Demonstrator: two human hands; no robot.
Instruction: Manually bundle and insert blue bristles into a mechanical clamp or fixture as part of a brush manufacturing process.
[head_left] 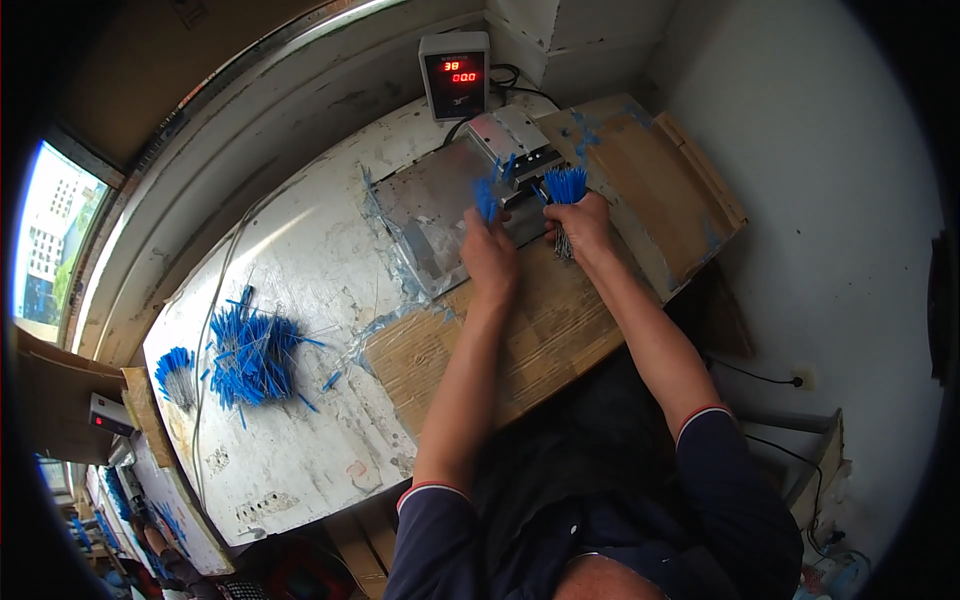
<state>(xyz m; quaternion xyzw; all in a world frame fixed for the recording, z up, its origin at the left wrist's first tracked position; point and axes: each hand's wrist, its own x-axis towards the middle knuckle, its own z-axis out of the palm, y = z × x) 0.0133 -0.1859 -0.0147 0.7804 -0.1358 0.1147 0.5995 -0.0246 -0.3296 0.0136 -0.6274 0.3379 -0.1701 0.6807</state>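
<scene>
My right hand [585, 222] is closed round a thick bundle of blue-tipped wires [567, 184], their blue ends up and thin metal strands hanging below the fist. Beside it, my left hand [488, 255] is closed on a few blue pieces [486, 198] that look like the same kind; motion smears them, so their number is unclear. Both hands are at the near side of a small metal machine [512, 140] with a dark slotted front. It stands on a metal plate [410, 200]. A blue piece shows against the machine's front.
A digital display box [455, 78] with red figures stands behind the machine. On the white table [300, 440] lie a large heap [252, 355] and a smaller bunch [175, 375] of blue-tipped wires. Cardboard [530, 345] covers the near edge; a cable crosses the left side. Another person's arm shows lower left.
</scene>
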